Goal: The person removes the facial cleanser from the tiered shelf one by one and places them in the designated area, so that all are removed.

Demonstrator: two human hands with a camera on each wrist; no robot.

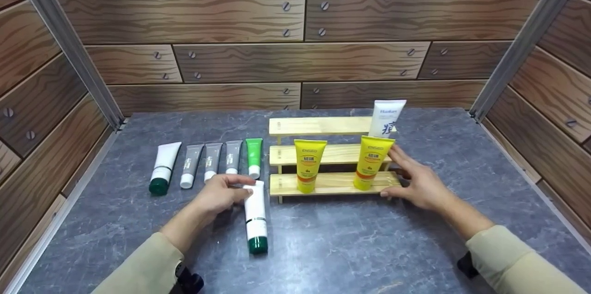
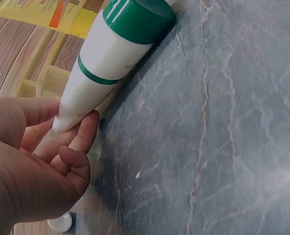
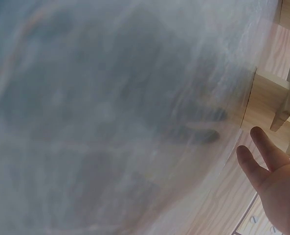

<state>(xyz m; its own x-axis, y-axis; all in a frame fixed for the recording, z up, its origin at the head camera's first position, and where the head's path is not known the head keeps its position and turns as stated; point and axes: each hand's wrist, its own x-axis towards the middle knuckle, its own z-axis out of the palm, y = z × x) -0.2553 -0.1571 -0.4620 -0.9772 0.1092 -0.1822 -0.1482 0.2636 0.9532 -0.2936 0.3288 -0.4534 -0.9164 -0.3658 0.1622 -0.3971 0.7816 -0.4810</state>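
Observation:
My left hand (image 1: 224,195) pinches the flat end of a white tube (image 1: 255,201) with a dark green cap (image 2: 145,22), which points toward me. My right hand (image 1: 422,185) is at the right end of a stepped wooden rack (image 1: 288,185), thumb near the lowest step and index finger near the middle one. Two of its fingers (image 3: 269,149) extend loosely in the right wrist view. A yellow tube (image 1: 309,165) stands on the lowest step's left part and another yellow tube (image 1: 373,162) on its right. Behind that one rises a white tube with blue print (image 1: 387,116).
Left of the rack, a row of tubes lies on the dark marbled table (image 1: 323,248): a white tube with a green cap (image 1: 165,167), several grey tubes (image 1: 191,165) and a green tube (image 1: 254,155). Wood-patterned walls (image 1: 295,17) enclose the table at the back and sides.

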